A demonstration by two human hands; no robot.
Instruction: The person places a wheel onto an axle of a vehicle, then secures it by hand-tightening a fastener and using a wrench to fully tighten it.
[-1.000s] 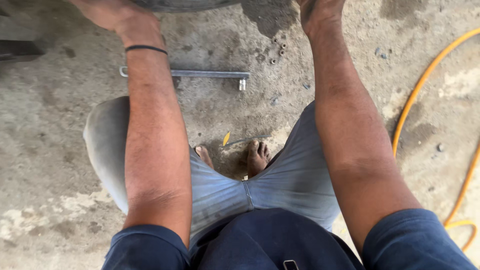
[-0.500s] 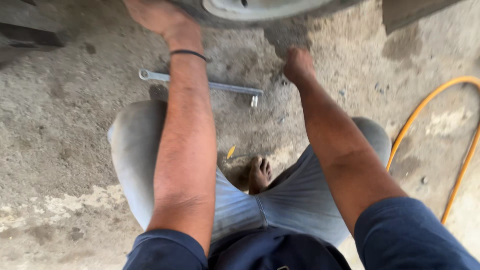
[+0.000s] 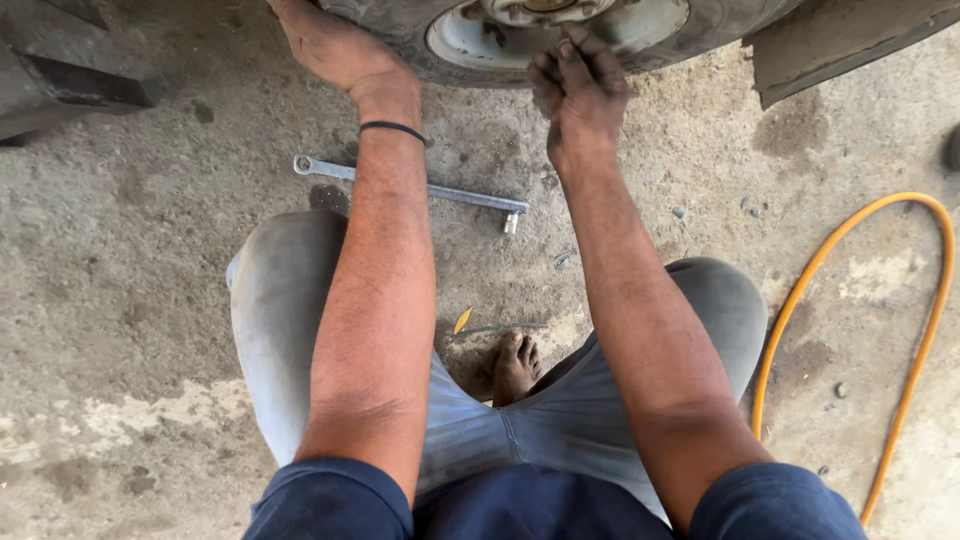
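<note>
Half a second before, the right hand [image 3: 578,95] had hung low over the bare concrete; now it was raised to twelve o'clock, at the pale rim of the wheel [image 3: 560,30], its grimy fingers bunched together against the metal near the hub. Whether they pinched anything there could not be told. The left hand [image 3: 335,45] was as before, flat on the tyre at eleven o'clock, fingers mostly cut off by the top edge, so their spread could not be told. More of the wheel had come into view.

The wheel sat at the top of the view, its face turned toward the person. The wrench [image 3: 410,187] lay on the floor between the forearms and the wheel, long axis from ten o'clock to four o'clock, ring end at the left, socket end bent down at the right, partly crossed by the left forearm. An orange hose [image 3: 850,260] looped at three o'clock.
</note>
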